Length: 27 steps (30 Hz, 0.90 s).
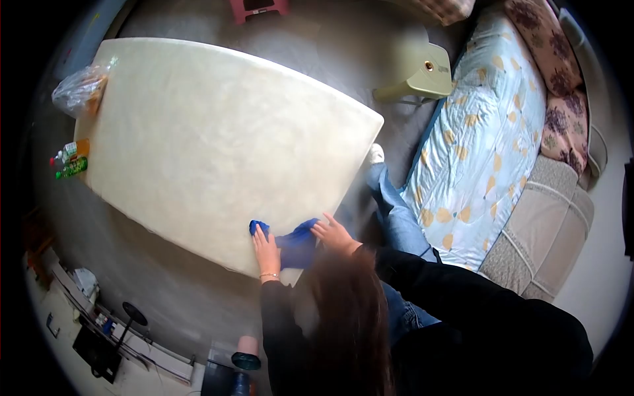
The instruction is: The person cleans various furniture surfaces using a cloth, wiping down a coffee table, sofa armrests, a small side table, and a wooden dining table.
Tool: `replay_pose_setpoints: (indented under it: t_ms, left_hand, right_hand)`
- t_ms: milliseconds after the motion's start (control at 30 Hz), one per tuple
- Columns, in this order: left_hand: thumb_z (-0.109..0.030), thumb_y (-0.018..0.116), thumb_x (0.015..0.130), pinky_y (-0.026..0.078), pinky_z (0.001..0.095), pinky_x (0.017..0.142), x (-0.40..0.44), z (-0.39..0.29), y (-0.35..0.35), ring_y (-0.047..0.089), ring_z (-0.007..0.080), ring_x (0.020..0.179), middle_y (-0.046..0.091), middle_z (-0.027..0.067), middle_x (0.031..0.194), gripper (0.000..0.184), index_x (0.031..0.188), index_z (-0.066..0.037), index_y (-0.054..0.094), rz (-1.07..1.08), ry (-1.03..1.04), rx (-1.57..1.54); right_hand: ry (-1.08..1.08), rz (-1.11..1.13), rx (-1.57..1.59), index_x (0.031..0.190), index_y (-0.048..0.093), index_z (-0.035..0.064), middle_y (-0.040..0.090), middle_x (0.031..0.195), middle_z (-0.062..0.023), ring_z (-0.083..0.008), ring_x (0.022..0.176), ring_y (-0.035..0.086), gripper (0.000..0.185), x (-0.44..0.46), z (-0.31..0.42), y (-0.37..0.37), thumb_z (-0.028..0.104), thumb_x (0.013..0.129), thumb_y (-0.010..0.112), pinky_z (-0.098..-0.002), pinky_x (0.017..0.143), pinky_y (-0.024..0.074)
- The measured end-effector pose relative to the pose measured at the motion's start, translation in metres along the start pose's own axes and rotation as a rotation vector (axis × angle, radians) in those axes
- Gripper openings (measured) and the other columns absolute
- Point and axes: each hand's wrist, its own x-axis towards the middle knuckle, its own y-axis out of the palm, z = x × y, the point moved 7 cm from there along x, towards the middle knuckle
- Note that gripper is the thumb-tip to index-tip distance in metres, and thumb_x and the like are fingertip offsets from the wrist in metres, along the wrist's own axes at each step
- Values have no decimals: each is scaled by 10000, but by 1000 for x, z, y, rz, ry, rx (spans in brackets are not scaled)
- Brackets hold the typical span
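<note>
A blue cloth (296, 247) lies spread near the close corner of a large cream-coloured table (224, 132). My left hand (265, 253), with a thin bracelet at the wrist, presses and grips the cloth's left end, and a bunched blue bit shows at its fingertips. At the cloth's right edge my right hand (335, 237) pinches the fabric, one finger sticking out. Long hair hangs in front of the lower part of the cloth and hides it.
Drink bottles (72, 158) and a plastic bag (80, 91) sit along the table's far left edge. A pale green stool (429, 71) and a sofa with a patterned cover (482, 145) stand to the right. A pink stool (259, 8) is at the top.
</note>
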Motion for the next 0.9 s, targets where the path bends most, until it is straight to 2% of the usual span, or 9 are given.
replay_pose_setpoints:
  t_ms: [267, 367, 433, 567, 633, 667, 733, 833, 900]
  left_hand:
    - [-120, 765, 753, 317, 443, 1103, 32, -56, -16, 290, 459, 1353, 181, 337, 1485, 438, 1067, -2, 483, -75, -413, -236]
    - [-191, 755, 790, 336, 470, 1078, 66, -114, -27, 290, 479, 1347, 191, 378, 1459, 429, 1071, -8, 487, -199, -401, -328]
    - [-374, 673, 859, 332, 493, 1074, 98, -163, -28, 280, 502, 1345, 203, 392, 1449, 455, 1079, -10, 511, -289, -407, -294]
    - [-432, 704, 815, 292, 542, 1096, 177, -254, -28, 280, 532, 1332, 209, 430, 1421, 531, 1077, -5, 527, -400, -578, -267]
    - [-380, 662, 866, 302, 543, 1078, 209, -293, -46, 227, 549, 1345, 129, 418, 1459, 491, 1116, 13, 505, -407, -563, -369]
    - [-376, 671, 861, 282, 549, 1091, 223, -306, -49, 207, 554, 1352, 120, 433, 1449, 491, 1120, 5, 501, -412, -546, -390]
    - [-354, 679, 861, 265, 553, 1101, 243, -324, -59, 191, 557, 1359, 110, 447, 1440, 483, 1127, 3, 491, -399, -562, -441]
    - [-306, 692, 857, 281, 540, 1093, 248, -326, -68, 224, 552, 1346, 130, 440, 1440, 457, 1112, 12, 486, -374, -662, -514]
    - [-290, 693, 854, 308, 535, 1078, 242, -323, -66, 259, 545, 1332, 152, 429, 1440, 450, 1099, 22, 482, -417, -584, -478]
  right_hand:
    - [-169, -48, -96, 1477, 322, 113, 392, 1486, -14, -144, 1407, 293, 588, -5, -113, -54, 288, 933, 462, -499, 1186, 40]
    - [-117, -122, -47, 1459, 355, 103, 434, 1450, -18, -141, 1391, 312, 576, -1, -196, -82, 326, 942, 477, -483, 1189, 39]
    - [-59, -163, 3, 1438, 386, 101, 456, 1428, -18, -141, 1380, 327, 569, -2, -259, -108, 338, 933, 500, -475, 1190, 43]
    - [-143, -205, -199, 1392, 447, 95, 485, 1400, -37, -163, 1364, 362, 565, -11, -360, -137, 380, 913, 541, -473, 1187, 98]
    - [-117, -147, -204, 1378, 454, 82, 481, 1404, -53, -183, 1367, 361, 554, -18, -406, -139, 390, 923, 527, -468, 1185, 115]
    - [-16, -128, -178, 1381, 448, 75, 473, 1413, -71, -194, 1371, 355, 569, -20, -430, -139, 416, 930, 511, -464, 1183, 127]
    - [-9, -157, -233, 1407, 417, 69, 468, 1418, -85, -200, 1374, 351, 588, -29, -464, -128, 435, 949, 467, -463, 1180, 129]
    - [-31, -131, -276, 1415, 402, 62, 461, 1422, -93, -215, 1374, 350, 584, -33, -471, -123, 430, 963, 441, -463, 1178, 133]
    - [-40, -110, -288, 1418, 395, 58, 455, 1425, -97, -225, 1373, 349, 579, -33, -455, -123, 423, 970, 428, -463, 1177, 136]
